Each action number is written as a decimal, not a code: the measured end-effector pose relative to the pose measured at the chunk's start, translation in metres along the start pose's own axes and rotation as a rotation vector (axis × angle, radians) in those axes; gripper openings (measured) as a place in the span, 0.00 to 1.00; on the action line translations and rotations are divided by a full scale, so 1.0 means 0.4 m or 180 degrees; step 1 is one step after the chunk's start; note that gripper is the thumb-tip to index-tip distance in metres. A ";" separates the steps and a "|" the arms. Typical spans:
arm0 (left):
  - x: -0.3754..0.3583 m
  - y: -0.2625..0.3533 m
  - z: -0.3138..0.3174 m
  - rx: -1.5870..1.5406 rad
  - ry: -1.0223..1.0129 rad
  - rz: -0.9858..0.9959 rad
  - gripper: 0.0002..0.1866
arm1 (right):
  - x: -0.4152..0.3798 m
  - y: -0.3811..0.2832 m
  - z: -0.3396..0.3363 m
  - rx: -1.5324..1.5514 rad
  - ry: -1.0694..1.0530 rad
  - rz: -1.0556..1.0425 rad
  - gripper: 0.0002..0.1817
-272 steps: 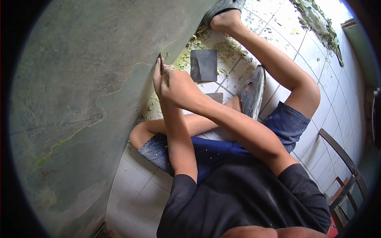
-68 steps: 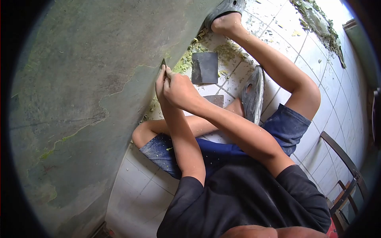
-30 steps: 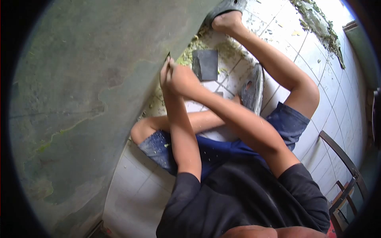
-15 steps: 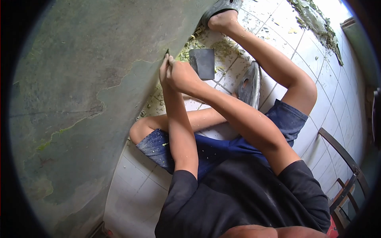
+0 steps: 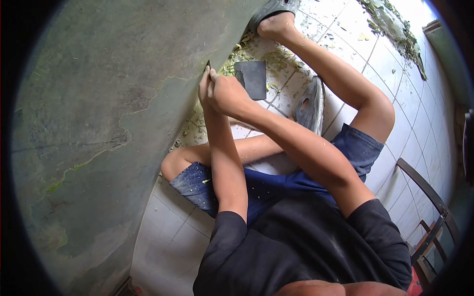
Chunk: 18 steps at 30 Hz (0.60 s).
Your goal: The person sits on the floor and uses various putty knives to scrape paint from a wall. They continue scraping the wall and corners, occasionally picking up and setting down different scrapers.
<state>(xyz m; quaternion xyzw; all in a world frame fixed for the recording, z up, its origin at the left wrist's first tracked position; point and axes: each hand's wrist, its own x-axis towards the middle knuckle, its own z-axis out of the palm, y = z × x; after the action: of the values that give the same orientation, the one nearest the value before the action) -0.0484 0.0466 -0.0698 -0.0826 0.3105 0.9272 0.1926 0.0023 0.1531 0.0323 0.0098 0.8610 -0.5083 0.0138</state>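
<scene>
Both of my hands are together against the grey-green wall (image 5: pixel 98 89). My left hand (image 5: pixel 204 89) lies nearest the wall, its fingers closed and pointing up. Beside it and partly over it, my right hand (image 5: pixel 228 96) is closed as well. A small dark pointed tip (image 5: pixel 208 63) sticks out beyond the fingertips at the wall; the rest of that tool is hidden, and which hand grips it is unclear. Just right of my hands, a dark rectangular plate (image 5: pixel 253 80) lies on the floor among green-yellow flakes (image 5: pixel 282 60).
My bent legs (image 5: pixel 340 69) in grey clogs rest on the white tiled floor (image 5: pixel 414 113). A heap of peeled flakes (image 5: pixel 395 32) lies at the top right. A dark-framed chair (image 5: pixel 434 212) stands at the lower right.
</scene>
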 end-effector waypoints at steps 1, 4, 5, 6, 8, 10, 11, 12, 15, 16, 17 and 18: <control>-0.014 -0.001 0.029 0.0099 0.0236 0.0044 0.15 | -0.012 -0.004 -0.003 -0.0005 0.0018 -0.0003 0.25; -0.002 0.013 0.055 0.0128 0.0237 0.0039 0.15 | -0.011 -0.004 -0.008 -0.0103 0.0060 -0.0306 0.25; -0.014 0.007 0.044 0.0053 0.0066 -0.0038 0.16 | -0.017 0.001 0.005 -0.0093 0.0015 -0.0259 0.25; -0.009 -0.007 0.047 0.0327 0.0691 0.0140 0.16 | -0.018 0.000 0.017 -0.0078 0.0105 -0.0224 0.25; 0.020 -0.012 0.020 0.0315 0.0468 0.0084 0.16 | -0.023 -0.035 -0.014 -0.0123 -0.0102 -0.0017 0.22; 0.065 -0.006 -0.026 0.0290 0.0017 -0.0013 0.16 | -0.001 -0.035 -0.018 -0.0179 -0.0107 0.0006 0.22; 0.068 -0.009 -0.046 0.0266 -0.0175 -0.0075 0.16 | 0.005 -0.022 -0.009 -0.0233 -0.0156 0.0074 0.22; 0.062 -0.015 -0.068 0.0244 -0.0356 -0.0150 0.16 | 0.007 -0.013 0.005 -0.0221 -0.0173 0.0094 0.22; 0.046 -0.007 -0.054 0.0237 -0.0391 -0.0126 0.16 | 0.021 -0.002 0.018 -0.0215 -0.0034 0.0037 0.23; 0.040 -0.006 -0.050 0.0241 -0.0403 -0.0110 0.16 | 0.001 -0.007 0.013 -0.0201 0.0098 -0.0131 0.22; 0.043 0.007 -0.048 0.0229 -0.0427 -0.0086 0.16 | -0.003 -0.008 0.003 -0.0206 0.0231 -0.0306 0.22; 0.057 0.003 -0.042 0.0196 -0.0419 -0.0080 0.16 | 0.007 -0.002 -0.011 -0.0235 0.0056 -0.0094 0.21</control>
<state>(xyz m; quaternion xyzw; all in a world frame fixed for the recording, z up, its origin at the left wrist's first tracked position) -0.0690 0.0424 -0.0886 -0.0194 0.3244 0.9182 0.2266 -0.0006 0.1565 0.0352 0.0011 0.8793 -0.4762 -0.0009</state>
